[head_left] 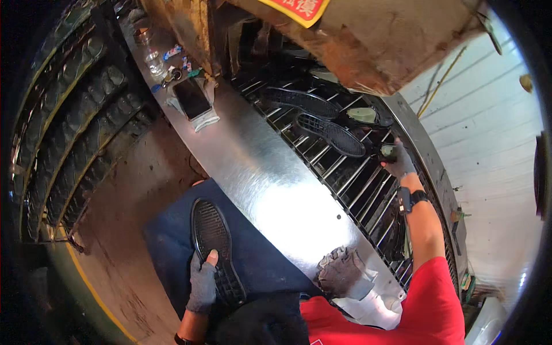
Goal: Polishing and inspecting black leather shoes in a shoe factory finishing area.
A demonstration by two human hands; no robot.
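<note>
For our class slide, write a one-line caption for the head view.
Gloved left hand holds a black shoe sole; right hand reaches over the metal rack.

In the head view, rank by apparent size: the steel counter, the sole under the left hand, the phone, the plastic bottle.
1. Steel counter
2. Sole under the left hand, though nearness to the camera enlarges it
3. Phone
4. Plastic bottle

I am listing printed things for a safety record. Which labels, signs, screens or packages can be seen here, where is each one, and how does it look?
Sign: top centre, on the rusty brown machine housing; red panel with yellow border, partly cut off.
Phone: lying flat on the shiny metal table, upper left; dark rectangle, screen off, on a pale cloth.
Small wrappers: far end of the table beside a clear bottle; blue and mixed colours, too small to tell more.
</note>
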